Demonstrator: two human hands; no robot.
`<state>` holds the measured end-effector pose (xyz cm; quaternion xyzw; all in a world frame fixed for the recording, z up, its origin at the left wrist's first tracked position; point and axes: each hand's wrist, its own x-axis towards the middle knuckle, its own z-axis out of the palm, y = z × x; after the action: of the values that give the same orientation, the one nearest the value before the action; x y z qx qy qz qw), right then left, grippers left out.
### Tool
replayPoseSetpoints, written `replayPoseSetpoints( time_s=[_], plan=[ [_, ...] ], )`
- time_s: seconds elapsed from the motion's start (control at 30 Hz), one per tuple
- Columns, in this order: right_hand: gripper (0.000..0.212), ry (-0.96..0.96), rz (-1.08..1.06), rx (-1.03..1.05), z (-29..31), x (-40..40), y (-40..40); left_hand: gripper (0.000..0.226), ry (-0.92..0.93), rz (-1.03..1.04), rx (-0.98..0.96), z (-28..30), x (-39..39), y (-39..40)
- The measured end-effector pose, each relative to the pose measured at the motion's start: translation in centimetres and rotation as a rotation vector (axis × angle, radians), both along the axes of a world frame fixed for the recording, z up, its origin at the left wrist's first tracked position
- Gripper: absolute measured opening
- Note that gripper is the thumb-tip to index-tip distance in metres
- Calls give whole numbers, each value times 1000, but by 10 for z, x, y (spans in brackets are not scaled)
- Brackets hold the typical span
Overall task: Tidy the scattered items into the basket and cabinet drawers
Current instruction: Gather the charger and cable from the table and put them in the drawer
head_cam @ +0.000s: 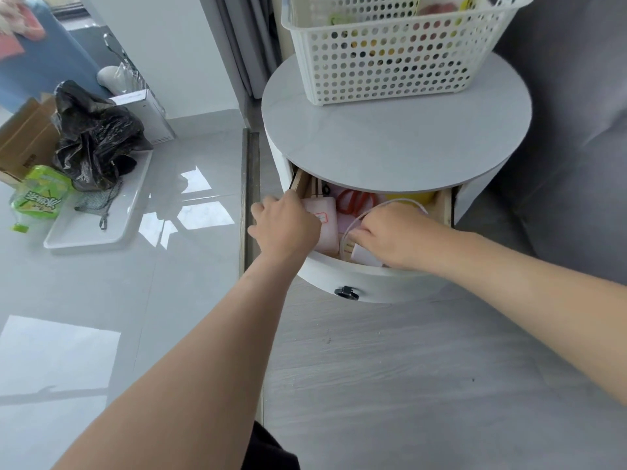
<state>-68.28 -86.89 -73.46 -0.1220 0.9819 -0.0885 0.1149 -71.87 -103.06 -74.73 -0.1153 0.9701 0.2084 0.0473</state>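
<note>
The round white cabinet's top drawer (373, 283) stands pulled open, its black knob (346, 293) facing me. My left hand (285, 225) reaches into the drawer's left side, fingers curled over the edge of a pink flat box (324, 225); the fingertips are hidden. My right hand (397, 235) is inside the drawer on the right and pinches a looped white cable (390, 202) above a white adapter (363, 256). Red scissors (356, 200) and a yellow item (412, 196) lie further back. The perforated white basket (390, 69) with several items stands on the cabinet's grey top (390, 140).
On the glossy floor to the left are a white tray (95, 232), a black plastic bag (98, 137), a green packet (40, 195), a cardboard box (23, 137) and a white device (149, 113). A grey sofa (570, 130) borders the cabinet on the right.
</note>
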Motion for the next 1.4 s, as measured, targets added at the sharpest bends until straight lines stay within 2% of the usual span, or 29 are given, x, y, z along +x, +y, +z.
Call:
replayPoseSetpoints(
  time_s=[0.1,0.13,0.17,0.23,0.27,0.3,0.37,0.6,1.0,1.23,1.4],
  plan=[
    [34,304,-6,-197,14,23,25,40,44,170,173,4,10,12],
    [32,381,20,-196,16,27,33,43,61,225,221,6,13,16],
    [45,384,45,-117,17,29,40,47,68,272,264,8,16,20],
    [102,149,55,59,16,27,54,55,43,346,360,14,20,28],
    [123,28,54,120,15,26,59,59,20,377,418,17,21,31],
    [133,-53,60,163,16,25,62,62,8,398,471,19,21,32],
    [140,-106,53,192,15,22,64,63,24,406,531,19,22,33],
    [135,-10,53,209,19,13,62,69,45,292,544,14,23,39],
    [137,-14,84,250,23,4,66,76,44,305,523,9,14,47],
    [120,13,86,191,24,-1,72,77,30,283,511,8,10,48],
    [116,9,87,199,27,-2,72,74,12,271,487,13,12,49]
  ],
)
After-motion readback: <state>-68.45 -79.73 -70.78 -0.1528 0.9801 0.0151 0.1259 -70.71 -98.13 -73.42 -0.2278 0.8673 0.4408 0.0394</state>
